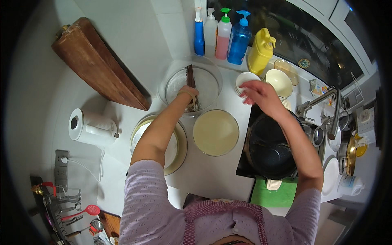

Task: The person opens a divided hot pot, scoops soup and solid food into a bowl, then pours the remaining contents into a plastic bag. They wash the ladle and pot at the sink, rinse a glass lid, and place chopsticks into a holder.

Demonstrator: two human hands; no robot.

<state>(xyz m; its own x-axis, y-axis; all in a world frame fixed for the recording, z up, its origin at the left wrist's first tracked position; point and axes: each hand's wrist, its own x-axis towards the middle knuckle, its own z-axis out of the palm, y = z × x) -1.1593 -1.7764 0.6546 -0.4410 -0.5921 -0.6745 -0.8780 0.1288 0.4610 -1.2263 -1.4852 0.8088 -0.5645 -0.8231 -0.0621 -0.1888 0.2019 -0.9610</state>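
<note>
My left hand (189,90) is closed on a dark brown, rough-edged strip (190,75), perhaps a brush or whisk, inside a large round clear basin (216,88) at the back of the counter. What the strip is exactly I cannot tell. My right hand (255,92) hovers with spread, slightly blurred fingers near a stack of white bowls (246,78), holding nothing. A round cream-coloured disc or lid (216,133) lies in front of the basin. Partly hidden under my left forearm is a wide round container (182,144). Black pans (269,156) sit beneath my right forearm.
Pump bottles, among them a blue one (238,43), and a yellow jug (261,52) line the windowsill. A cream bowl (279,82) is near the faucet (317,102). At left are a white kettle (95,127), a wooden block (101,67) and hanging utensils (92,210). A green mat (271,196) lies front right.
</note>
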